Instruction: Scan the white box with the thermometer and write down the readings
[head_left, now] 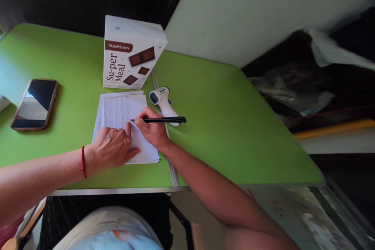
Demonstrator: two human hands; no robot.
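Note:
A small stack of white paper (pixel 148 151) lies on the green table, its left part covered in dense rows of handwriting. My left hand (pixel 113 146) rests on the sheets, fingers spread loosely and the index finger reaching toward the writing. In my right hand (pixel 154 131) is a black pen (pixel 166 120), its tip touching or just above the page near my left index finger. A white and blue infrared thermometer (pixel 164 101) lies just beyond my right hand, partly behind the pen.
A white box (pixel 131 54) printed "NutriMotion Su-per Meal" stands behind the paper. On the left lies a phone (pixel 36 103) in a brown case. The green folding table (pixel 228 125) has a metal seam beside the paper. Plastic bags (pixel 293 86) sit beyond its right edge.

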